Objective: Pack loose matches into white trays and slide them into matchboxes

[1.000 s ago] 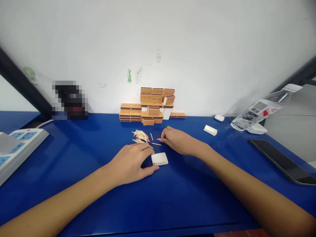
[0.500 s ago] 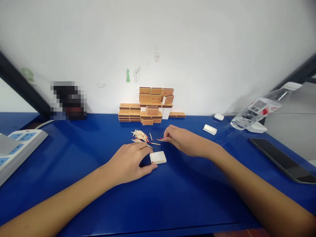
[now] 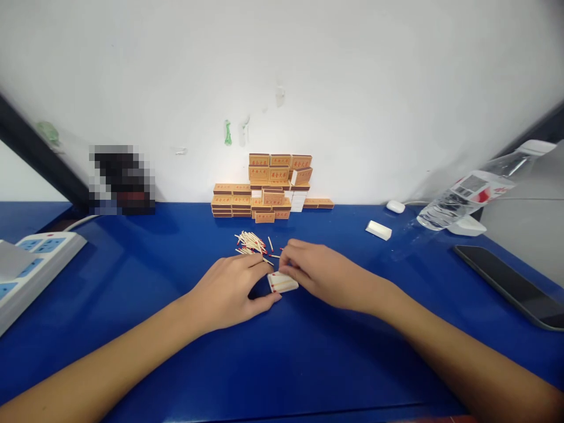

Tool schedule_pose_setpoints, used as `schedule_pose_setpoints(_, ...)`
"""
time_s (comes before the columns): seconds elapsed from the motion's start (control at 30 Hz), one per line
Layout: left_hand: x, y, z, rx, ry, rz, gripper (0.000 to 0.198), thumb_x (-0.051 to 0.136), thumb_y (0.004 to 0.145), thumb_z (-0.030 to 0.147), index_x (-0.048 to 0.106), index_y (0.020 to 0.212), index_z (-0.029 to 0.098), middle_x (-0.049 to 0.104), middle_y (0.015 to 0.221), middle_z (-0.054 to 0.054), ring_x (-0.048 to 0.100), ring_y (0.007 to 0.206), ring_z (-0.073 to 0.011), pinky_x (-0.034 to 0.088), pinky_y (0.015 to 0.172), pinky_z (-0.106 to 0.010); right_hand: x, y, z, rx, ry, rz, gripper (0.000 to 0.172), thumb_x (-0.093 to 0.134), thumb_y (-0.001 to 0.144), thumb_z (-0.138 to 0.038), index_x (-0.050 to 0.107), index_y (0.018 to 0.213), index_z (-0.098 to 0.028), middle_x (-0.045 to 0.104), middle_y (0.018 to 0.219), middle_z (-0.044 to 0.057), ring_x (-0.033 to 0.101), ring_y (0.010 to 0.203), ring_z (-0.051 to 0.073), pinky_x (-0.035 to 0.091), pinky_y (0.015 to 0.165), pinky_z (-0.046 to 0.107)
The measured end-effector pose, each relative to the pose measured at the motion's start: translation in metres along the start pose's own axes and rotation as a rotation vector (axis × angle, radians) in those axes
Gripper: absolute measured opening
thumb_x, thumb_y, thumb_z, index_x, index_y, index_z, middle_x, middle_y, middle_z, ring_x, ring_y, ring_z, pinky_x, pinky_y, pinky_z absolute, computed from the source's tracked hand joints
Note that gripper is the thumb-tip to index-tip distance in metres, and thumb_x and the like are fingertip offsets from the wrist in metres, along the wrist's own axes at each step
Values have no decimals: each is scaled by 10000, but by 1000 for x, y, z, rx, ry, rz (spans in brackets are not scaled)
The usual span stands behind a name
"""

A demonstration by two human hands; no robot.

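A small white matchbox tray point(image 3: 288, 285) lies on the blue table with a few red-tipped matches in it. My left hand point(image 3: 233, 291) steadies it from the left, thumb along the near edge and fingers at the far corner. Over the tray's far edge, my right hand point(image 3: 308, 267) is closed in a pinch on a match point(image 3: 276, 274), whose red tip shows at the tray's far left; the rest is mostly hidden by the fingers. Just beyond my left fingers is a loose pile of matches point(image 3: 250, 242), with several single ones scattered beside it.
Stacked matchboxes point(image 3: 268, 200) stand against the wall. On the right are another white tray point(image 3: 379, 230), a white earbud case point(image 3: 395, 206), a tilted plastic bottle point(image 3: 467, 191) and a phone point(image 3: 506, 285). A power strip point(image 3: 44, 264) lies at the left.
My right hand has moved from the loose matches, nearer and left, to the tray, bringing a match. My left hand stays at the tray. The view has shifted slightly.
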State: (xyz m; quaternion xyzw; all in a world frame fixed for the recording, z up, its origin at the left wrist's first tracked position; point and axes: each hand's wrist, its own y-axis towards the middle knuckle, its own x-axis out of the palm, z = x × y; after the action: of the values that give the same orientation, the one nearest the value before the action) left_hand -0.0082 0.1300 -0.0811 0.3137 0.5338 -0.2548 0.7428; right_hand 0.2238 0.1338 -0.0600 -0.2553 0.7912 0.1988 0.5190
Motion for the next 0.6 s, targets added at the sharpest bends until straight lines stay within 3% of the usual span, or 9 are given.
schedule_pose_setpoints(0.13, -1, 0, 1, -11, 10, 6, 261, 665, 960, 422, 690, 1110, 210, 731, 1010, -43, 702, 827, -228, 527, 695, -355, -3, 11, 24, 93, 48, 128, 89, 600, 1013, -248, 657, 972, -194, 639, 920, 29, 574, 785, 156, 420, 706, 288)
schedule_pose_setpoints(0.3, 0, -1, 1, -7, 12, 7, 286, 670, 961, 438, 699, 1126, 207, 738, 1026, -53, 711, 846, -230, 535, 706, -352, 6, 16, 43, 141, -23, 102, 112, 599, 1012, -226, 659, 931, -178, 650, 937, 53, 583, 797, 170, 428, 724, 305)
schedule_pose_setpoints(0.6, 0, -1, 1, -8, 8, 0, 251, 673, 955, 422, 699, 1085, 209, 744, 981, -43, 710, 808, -227, 526, 682, -344, 11, 23, 14, 162, -2, 120, 99, 589, 1015, -209, 655, 950, -175, 660, 967, 59, 588, 793, 164, 418, 716, 295)
